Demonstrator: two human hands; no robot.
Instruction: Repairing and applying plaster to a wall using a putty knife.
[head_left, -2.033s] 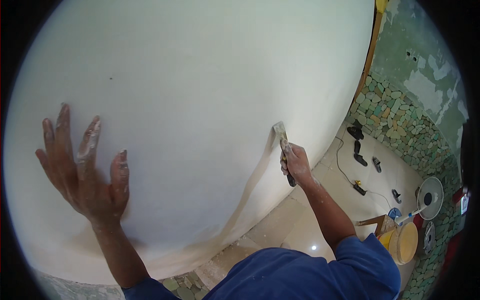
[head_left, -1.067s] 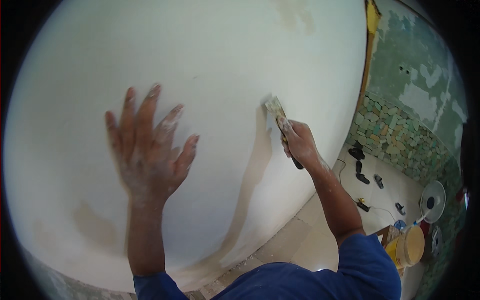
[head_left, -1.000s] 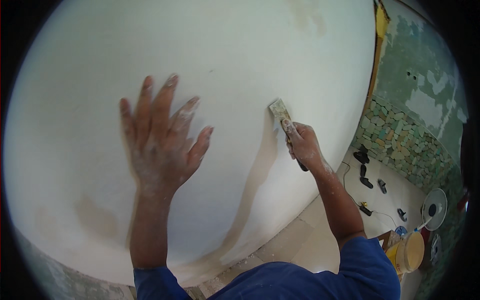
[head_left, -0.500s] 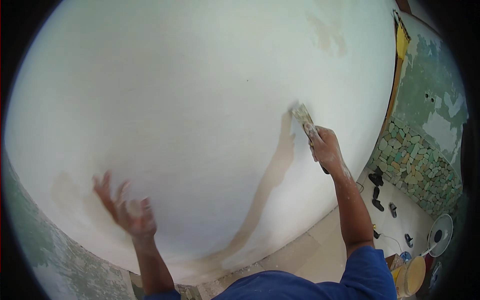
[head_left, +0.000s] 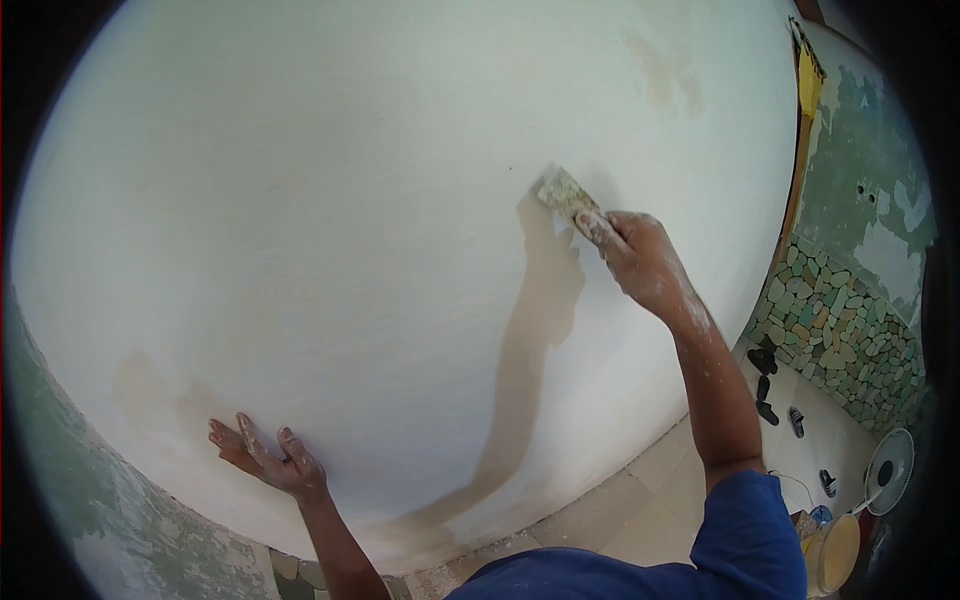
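In front of me stands a broad white plastered wall [head_left: 350, 230]. My right hand [head_left: 642, 262] grips the handle of a putty knife [head_left: 567, 194], whose wide, smeared blade points up and left, its edge at the wall surface. White residue coats that hand and wrist. Lower on the left, my left hand [head_left: 275, 458] is open with fingers stretched and spread, dusted white and holding nothing. It is close to the wall; I cannot tell if it touches. A small dark spot [head_left: 510, 168] marks the wall just left of the blade.
Rough green, patchy wall [head_left: 130, 520] borders the lower left. At right are a pebble-stone wall section [head_left: 840, 330], several dark sandals [head_left: 766, 400] on the tiled floor [head_left: 640, 500], a round fan [head_left: 888, 470] and a yellowish bucket [head_left: 832, 555].
My right hand has moved up and left with the putty knife, which is now tilted further left. My left hand has dropped lower, and its fingers have straightened.
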